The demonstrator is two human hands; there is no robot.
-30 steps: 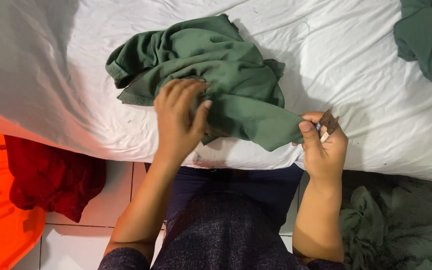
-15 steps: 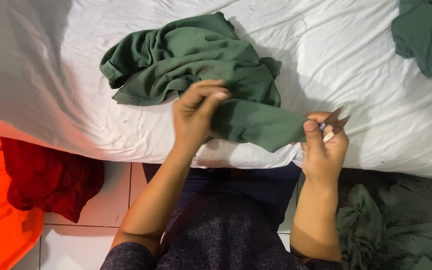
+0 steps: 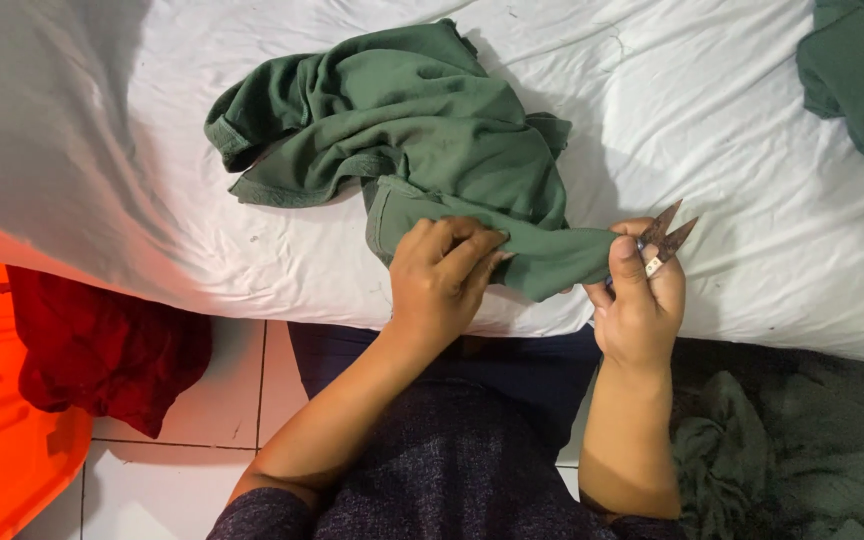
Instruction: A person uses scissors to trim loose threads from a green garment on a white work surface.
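Both hands pinch the green cloth (image 3: 422, 150) edge stretched sideways between them: left hand (image 3: 442, 275), right hand (image 3: 640, 295) also holding snips (image 3: 664, 235).

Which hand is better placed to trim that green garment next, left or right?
Probably the right hand: it already grips the small snips at the green garment's edge, while the left hand only pinches the fabric.

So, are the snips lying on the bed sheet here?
No, the right hand holds the snips up beside the green garment.
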